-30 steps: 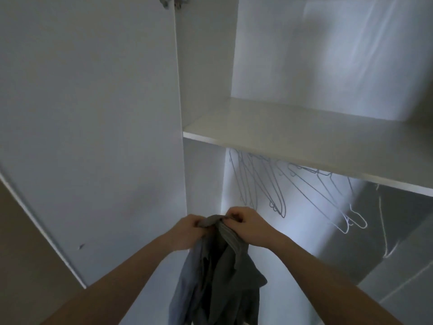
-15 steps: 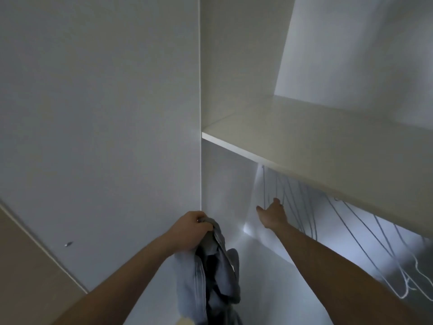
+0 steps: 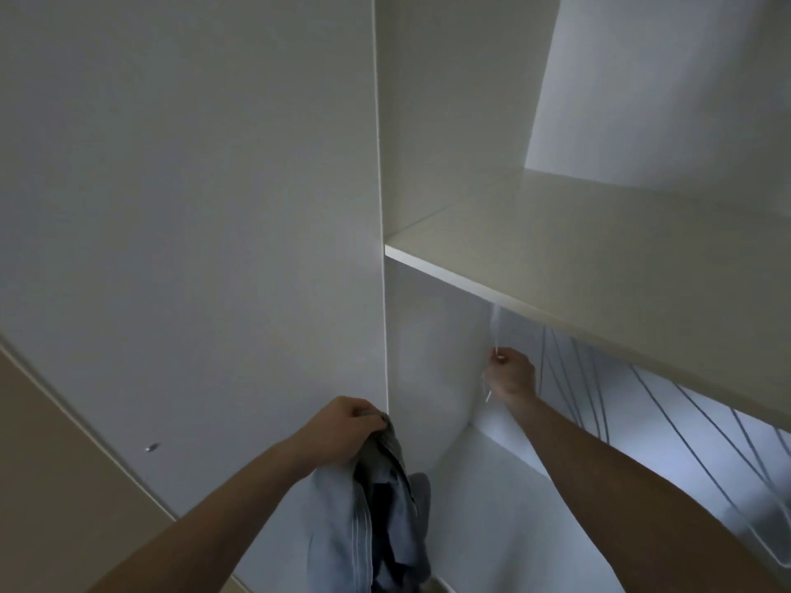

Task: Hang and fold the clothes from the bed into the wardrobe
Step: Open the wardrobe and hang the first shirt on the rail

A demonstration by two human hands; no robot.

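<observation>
Step in hand: you are fetching a hanger for the garment you carry; judging by the grip, the hanging itself has not begun.
Left hand: your left hand point(image 3: 342, 430), at about 6 o'clock in the view, bunches the top of the grey-blue garment point(image 3: 376, 520) in curled fingers; the cloth hangs straight down from it, in front of the wardrobe opening.
Right hand: your right hand point(image 3: 511, 374), toward 4 o'clock, is curled round a thin white wire hanger point(image 3: 495, 336) just under the shelf point(image 3: 556, 246), at the left end of the hanging space.
Other hangers: more wire hangers point(image 3: 599, 400) slant away to the right of that hand, below the shelf.
Next move: it looks as though you need to lift the hook off its rail, bring the hanger out past the shelf edge, then open the garment's neck with the left hand.
Risk: the neighbouring wires sit close and may snag.
Hidden: the rail and the hanger's hook are covered by the shelf.
Cut off: the garment's lower part runs out at 6 o'clock, so its type is unclear.
Not shown: the bed.
Beside you: the open wardrobe door point(image 3: 192, 207) fills 9 o'clock.
</observation>
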